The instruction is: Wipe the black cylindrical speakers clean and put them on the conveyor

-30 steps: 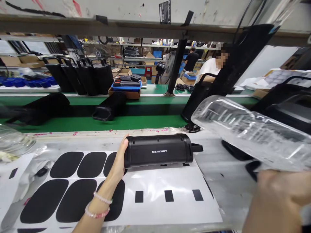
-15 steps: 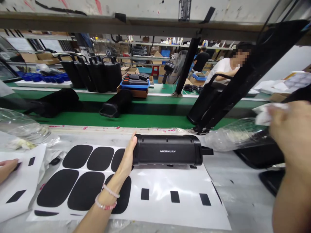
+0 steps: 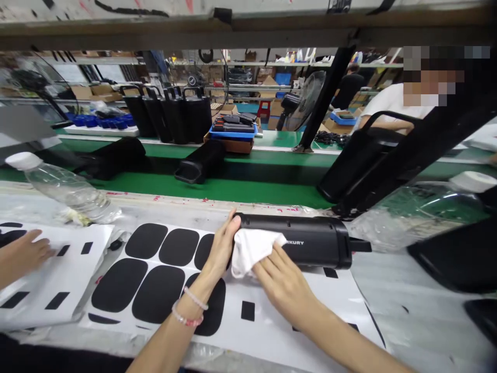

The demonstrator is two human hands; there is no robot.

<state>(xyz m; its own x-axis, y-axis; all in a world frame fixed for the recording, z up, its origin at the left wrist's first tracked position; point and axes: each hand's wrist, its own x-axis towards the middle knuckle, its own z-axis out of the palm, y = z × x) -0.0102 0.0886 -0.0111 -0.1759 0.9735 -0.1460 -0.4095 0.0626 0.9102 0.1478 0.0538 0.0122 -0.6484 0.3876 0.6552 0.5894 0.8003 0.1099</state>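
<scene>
A black Merkury speaker [image 3: 318, 243] lies on its side at the middle of the bench, its lettering partly covered. My left hand [image 3: 223, 243], with two beaded bracelets at the wrist, grips the speaker's left end. In my right hand [image 3: 283, 280] is a white cloth [image 3: 254, 248], pressed by the fingers against the left part of the speaker's front. Under the speaker and both hands lies a white sheet [image 3: 272, 336] bearing black rounded pads [image 3: 159, 295] and small black rectangles.
Clear plastic bottles lie at left [image 3: 66, 186] and right [image 3: 419, 212]. Another person's hand [image 3: 27, 254] is over a similar sheet at far left. Behind runs a green conveyor belt [image 3: 256, 189] with black speakers [image 3: 200, 160]. A slanted black post [image 3: 407, 155] stands at right.
My right hand has come from the far right with the white cloth onto the speaker's front. My left hand still holds the speaker's left end. The view has shifted slightly left.
</scene>
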